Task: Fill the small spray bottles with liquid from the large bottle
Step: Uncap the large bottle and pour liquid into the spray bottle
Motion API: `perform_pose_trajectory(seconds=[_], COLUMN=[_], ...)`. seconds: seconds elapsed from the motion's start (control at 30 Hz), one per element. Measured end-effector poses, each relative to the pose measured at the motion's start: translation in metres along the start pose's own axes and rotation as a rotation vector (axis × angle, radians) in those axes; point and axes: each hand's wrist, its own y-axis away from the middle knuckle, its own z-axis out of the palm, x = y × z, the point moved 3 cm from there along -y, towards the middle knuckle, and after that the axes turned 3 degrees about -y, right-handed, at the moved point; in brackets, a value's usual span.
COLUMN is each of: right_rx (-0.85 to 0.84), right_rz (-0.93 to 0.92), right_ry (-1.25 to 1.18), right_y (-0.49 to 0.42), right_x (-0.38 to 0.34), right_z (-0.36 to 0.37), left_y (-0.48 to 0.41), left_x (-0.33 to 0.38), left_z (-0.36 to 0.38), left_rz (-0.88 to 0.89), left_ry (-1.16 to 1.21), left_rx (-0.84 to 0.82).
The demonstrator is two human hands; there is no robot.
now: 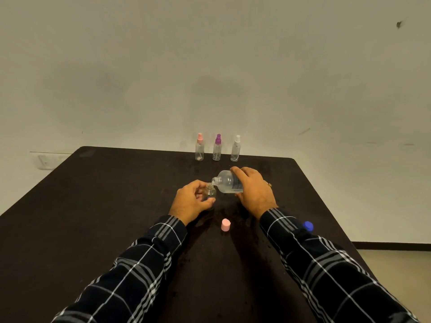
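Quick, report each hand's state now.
Left hand: grips the small bottle.
Right hand: grips the large bottle, tilted with its mouth at the small bottle's neck.

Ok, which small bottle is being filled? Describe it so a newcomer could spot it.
On the dark table, in front of the row of three capped spray bottles at the far edge, the left hand grips a small clear bottle upright. The large bottle, tilted in the right hand, has its mouth at that bottle's neck. Alone among the small bottles, it has no spray top.
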Motion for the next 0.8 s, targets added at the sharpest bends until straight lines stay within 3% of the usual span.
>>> perform_pose_trajectory(seconds=[0.8], right_rx=[-0.057], right_rz=[0.019], right_ry=[0.106], right_y=[-0.003], right_x=[-0.0035], right_z=[-0.0068], left_y=[-0.0007], left_x=[-0.0002], left_z=[0.0001], left_rz=[-0.008], left_ry=[-0.003], left_rx=[-0.006])
